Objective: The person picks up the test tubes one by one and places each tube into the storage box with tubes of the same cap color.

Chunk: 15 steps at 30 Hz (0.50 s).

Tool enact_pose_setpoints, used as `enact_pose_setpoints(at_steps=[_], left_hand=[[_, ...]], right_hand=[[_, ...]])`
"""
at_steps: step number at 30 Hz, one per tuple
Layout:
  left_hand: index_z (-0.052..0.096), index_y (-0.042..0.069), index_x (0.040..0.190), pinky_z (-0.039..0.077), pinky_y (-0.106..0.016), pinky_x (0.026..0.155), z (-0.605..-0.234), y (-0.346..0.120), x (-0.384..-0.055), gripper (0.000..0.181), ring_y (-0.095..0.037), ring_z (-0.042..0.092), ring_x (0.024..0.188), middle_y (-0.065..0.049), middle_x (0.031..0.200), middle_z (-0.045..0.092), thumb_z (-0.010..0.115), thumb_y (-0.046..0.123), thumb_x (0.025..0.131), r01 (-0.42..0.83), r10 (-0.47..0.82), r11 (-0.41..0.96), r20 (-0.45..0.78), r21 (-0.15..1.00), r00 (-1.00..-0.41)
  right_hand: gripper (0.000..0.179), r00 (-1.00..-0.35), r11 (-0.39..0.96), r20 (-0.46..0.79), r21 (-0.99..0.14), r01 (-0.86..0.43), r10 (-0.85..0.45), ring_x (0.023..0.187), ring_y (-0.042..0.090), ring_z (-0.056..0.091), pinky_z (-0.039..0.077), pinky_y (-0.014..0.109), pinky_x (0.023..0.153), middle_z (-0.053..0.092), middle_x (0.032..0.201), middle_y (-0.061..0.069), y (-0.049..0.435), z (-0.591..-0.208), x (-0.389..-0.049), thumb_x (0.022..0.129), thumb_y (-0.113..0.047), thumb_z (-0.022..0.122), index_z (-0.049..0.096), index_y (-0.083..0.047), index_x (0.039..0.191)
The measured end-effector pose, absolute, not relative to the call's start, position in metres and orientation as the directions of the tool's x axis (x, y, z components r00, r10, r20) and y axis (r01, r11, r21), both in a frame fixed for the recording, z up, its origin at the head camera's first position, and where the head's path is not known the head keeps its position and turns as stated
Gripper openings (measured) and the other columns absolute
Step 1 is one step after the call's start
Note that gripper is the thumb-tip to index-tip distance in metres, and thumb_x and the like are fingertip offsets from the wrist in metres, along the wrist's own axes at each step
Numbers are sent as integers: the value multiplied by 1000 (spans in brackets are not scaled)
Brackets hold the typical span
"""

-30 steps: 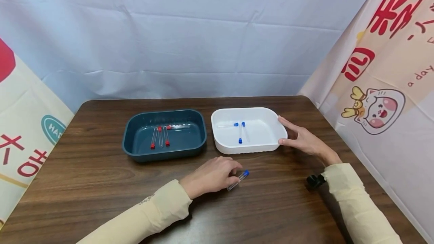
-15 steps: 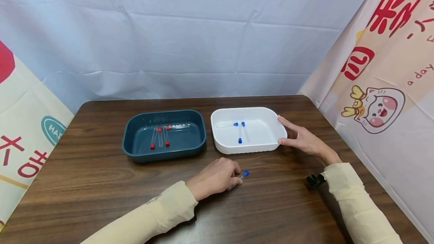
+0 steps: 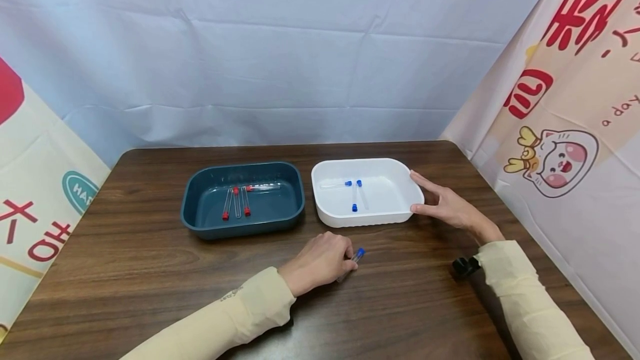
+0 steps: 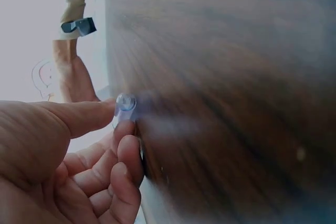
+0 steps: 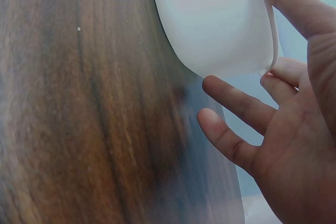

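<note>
In the head view my left hand (image 3: 320, 260) is low over the table in front of the white tray. It pinches a clear test tube with a blue cap (image 3: 360, 252) between thumb and fingers; in the left wrist view the tube's rounded end (image 4: 126, 102) shows at the fingertips. My right hand (image 3: 450, 204) rests against the right end of the white tray (image 3: 325, 213), thumb and fingers spread along its rim, as the right wrist view also shows. Inside the tray lie several blue-capped test tubes (image 3: 355, 196).
Left of the white tray stands a dark teal tray (image 3: 192, 204) with several red-capped test tubes (image 3: 237, 204). Both trays are on a brown wooden table (image 3: 125, 271). A white cloth (image 3: 280, 60) hangs behind it, with printed cloths (image 3: 560, 126) at the sides.
My left hand has moved slightly right and closed on the blue-capped tube, whose cap end has shifted a little left and up. The right hand and the trays have stayed in place.
</note>
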<state>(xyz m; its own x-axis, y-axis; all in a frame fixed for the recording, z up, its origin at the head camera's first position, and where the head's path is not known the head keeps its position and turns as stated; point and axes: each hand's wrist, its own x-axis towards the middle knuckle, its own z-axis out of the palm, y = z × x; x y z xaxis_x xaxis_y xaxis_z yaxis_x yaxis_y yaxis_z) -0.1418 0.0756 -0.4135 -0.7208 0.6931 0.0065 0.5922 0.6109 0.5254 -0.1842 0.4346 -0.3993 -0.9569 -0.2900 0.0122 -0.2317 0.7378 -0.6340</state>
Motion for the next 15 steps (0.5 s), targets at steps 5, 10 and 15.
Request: enact_pose_setpoints(at_steps=[5,10,15], left_hand=[[73,19,79,44,-21,55,-412,77,-139,17,-3,53,61,14,70,60,82,27,91,580,674,623,17,526,-739],[70,21,70,43,-22,54,-411,78,-138,24,-3,51,60,15,71,60,83,26,89,553,652,630,15,545,-758],[66,17,70,42,-23,53,-410,79,-136,26,-5,48,57,11,67,57,84,24,89,494,612,647,-10,581,-791]], right_hand=[[87,-955,738,12,-632,-237,-297,154,41,16,27,69,112,16,172,11,435,-399,-184,98,-28,75,21,-17,166],[87,-955,739,13,-630,-238,-296,155,41,16,26,70,113,15,172,7,435,-398,-183,98,-28,74,21,-17,166],[87,-955,738,13,-631,-237,-296,155,41,16,26,70,113,15,172,7,434,-398,-183,98,-28,74,21,-17,166]])
